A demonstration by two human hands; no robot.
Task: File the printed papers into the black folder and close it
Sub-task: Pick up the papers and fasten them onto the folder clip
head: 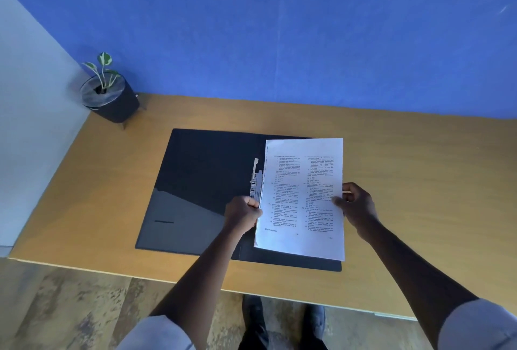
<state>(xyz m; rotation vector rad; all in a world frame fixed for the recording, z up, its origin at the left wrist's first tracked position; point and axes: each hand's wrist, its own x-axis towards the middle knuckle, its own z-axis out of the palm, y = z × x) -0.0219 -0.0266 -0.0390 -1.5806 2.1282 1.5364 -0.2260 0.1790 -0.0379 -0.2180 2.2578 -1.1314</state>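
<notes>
The black folder (201, 181) lies open and flat on the wooden table. A metal clip mechanism (256, 181) runs along its spine. White printed papers (302, 198) with two columns of text cover the folder's right half, slightly lifted. My left hand (242, 214) grips the papers' left edge, right beside the clip. My right hand (356, 205) pinches the right edge of the same papers, thumb on top. The lower part of the clip is hidden behind my left hand.
A small plant in a dark pot (109, 97) stands at the table's (419, 181) far left corner. A blue wall rises behind the table. The table's front edge runs just before my feet, over a wood-pattern floor.
</notes>
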